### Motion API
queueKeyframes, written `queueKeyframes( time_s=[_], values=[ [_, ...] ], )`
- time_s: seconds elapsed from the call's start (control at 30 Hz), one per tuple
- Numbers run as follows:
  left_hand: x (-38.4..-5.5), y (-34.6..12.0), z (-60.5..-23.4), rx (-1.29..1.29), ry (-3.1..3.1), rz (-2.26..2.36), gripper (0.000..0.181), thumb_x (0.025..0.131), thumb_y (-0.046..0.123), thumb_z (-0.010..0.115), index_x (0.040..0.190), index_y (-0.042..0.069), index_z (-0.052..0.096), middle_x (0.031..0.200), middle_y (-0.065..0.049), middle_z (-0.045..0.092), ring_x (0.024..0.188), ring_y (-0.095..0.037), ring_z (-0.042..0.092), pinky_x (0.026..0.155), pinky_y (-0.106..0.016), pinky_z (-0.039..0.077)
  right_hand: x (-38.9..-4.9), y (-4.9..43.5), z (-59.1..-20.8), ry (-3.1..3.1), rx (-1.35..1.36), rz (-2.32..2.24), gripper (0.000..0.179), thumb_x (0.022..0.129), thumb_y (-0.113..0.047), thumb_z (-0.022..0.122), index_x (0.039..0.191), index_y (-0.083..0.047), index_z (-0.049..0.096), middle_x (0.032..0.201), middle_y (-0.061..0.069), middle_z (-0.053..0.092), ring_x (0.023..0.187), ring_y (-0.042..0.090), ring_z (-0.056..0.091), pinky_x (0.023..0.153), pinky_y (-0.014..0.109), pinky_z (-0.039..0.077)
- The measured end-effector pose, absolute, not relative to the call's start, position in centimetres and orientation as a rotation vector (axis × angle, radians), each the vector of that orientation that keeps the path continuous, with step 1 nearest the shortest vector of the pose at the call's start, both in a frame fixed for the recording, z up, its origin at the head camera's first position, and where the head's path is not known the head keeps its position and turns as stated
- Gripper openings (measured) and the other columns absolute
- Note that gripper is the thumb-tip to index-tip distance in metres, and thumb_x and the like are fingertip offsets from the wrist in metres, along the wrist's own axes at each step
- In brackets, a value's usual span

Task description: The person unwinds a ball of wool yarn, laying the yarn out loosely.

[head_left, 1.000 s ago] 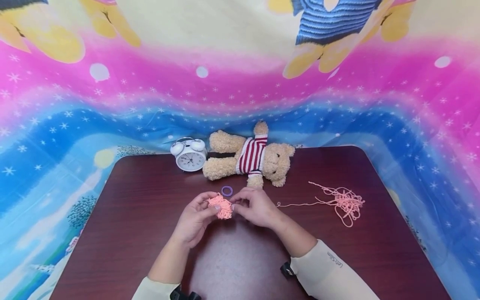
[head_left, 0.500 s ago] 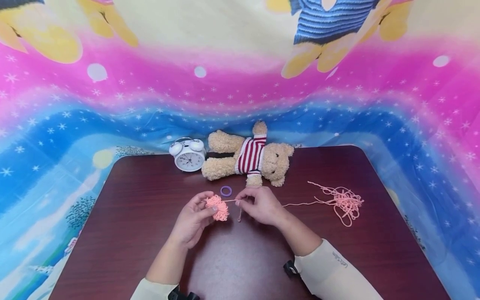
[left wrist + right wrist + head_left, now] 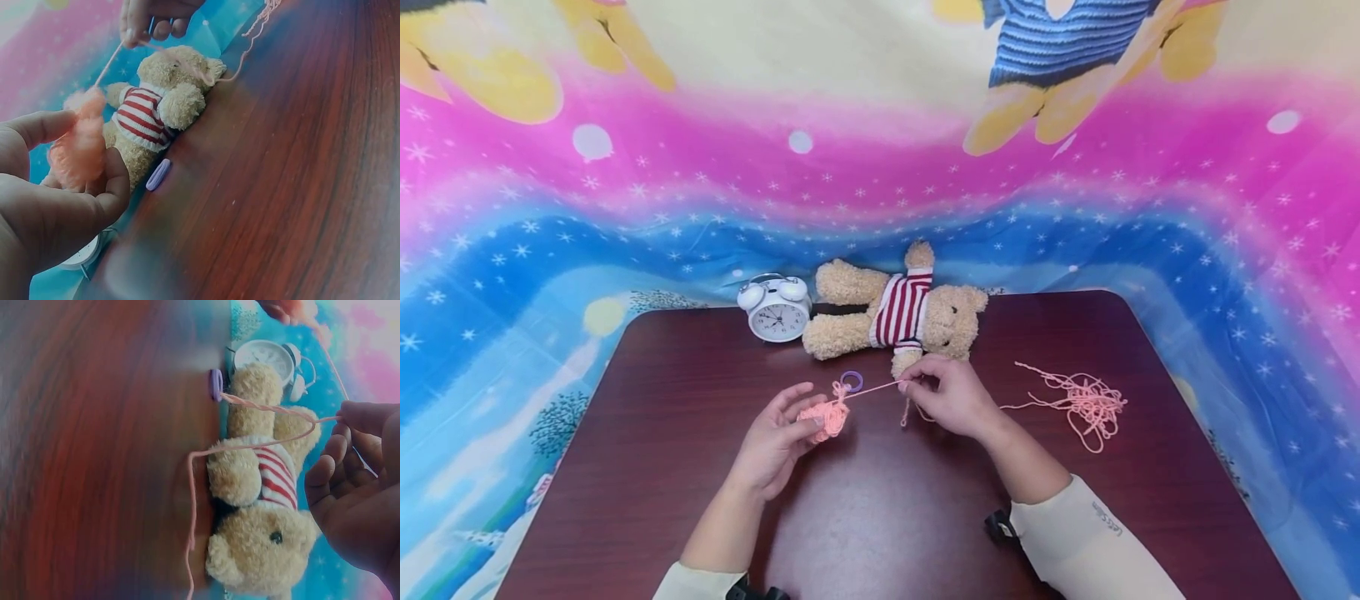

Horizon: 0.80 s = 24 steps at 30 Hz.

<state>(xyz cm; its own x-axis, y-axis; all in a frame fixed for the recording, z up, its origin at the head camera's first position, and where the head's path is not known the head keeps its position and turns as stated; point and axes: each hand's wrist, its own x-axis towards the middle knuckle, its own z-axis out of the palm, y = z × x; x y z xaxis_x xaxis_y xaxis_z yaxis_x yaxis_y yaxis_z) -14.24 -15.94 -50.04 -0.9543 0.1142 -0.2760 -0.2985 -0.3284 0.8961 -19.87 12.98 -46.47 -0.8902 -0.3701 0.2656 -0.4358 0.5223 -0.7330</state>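
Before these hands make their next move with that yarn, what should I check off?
1. Left hand holds the pink yarn bundle: ok.
2. Right hand pinches the strand: ok.
3. Straight run of strand between the hands: ok.
4. Loose yarn pile neatly laid out: not ok, its threads cross and loop.
5. Purple ring free of the yarn: cannot tell, they overlap in the head view.

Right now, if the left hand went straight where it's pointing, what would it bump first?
Likely the teddy bear's nearer leg, though how high the left hand sits is unclear.
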Motion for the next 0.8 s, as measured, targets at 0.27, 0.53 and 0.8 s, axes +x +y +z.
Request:
queueKeyframes(
  time_s=[0.27, 0.53, 0.8],
  values=[
    [-14.1, -16.7, -50.2, -0.249, 1.650, 2.379, 0.052, 0.094, -0.009, 0.064, 0.140, 0.003, 0.044, 0.134, -0.014, 0.060, 0.087, -0.012, 0.067, 0.083, -0.032, 0.057, -20.2, 14.8, -46.4, -2.673, 0.658, 1.306, 0.004, 0.093, -0.017, 0.078, 0.096, -0.017, 0.080, 0.110, 0.004, 0.076, 0.114, 0.031, 0.069, 0.101, 0.045, 0.053],
    [-14.2, -17.5, -50.2, -0.318, 1.650, 2.442, 0.045, 0.096, -0.009, 0.062, 0.137, 0.000, 0.045, 0.115, 0.000, 0.068, 0.086, -0.011, 0.067, 0.080, -0.029, 0.058, -19.9, 16.5, -46.5, -2.734, 0.562, 1.301, 0.005, 0.093, -0.018, 0.078, 0.097, -0.020, 0.079, 0.101, -0.005, 0.074, 0.093, 0.016, 0.067, 0.082, 0.039, 0.055],
    [-14.2, -18.8, -50.0, -0.348, 1.645, 2.471, 0.039, 0.097, -0.007, 0.062, 0.132, 0.003, 0.048, 0.113, 0.002, 0.069, 0.088, -0.010, 0.069, 0.081, -0.029, 0.059, -20.0, 18.8, -46.6, -2.755, 0.494, 1.267, 0.006, 0.093, -0.018, 0.078, 0.099, -0.017, 0.079, 0.102, -0.004, 0.074, 0.092, 0.017, 0.068, 0.084, 0.042, 0.056]
  ],
)
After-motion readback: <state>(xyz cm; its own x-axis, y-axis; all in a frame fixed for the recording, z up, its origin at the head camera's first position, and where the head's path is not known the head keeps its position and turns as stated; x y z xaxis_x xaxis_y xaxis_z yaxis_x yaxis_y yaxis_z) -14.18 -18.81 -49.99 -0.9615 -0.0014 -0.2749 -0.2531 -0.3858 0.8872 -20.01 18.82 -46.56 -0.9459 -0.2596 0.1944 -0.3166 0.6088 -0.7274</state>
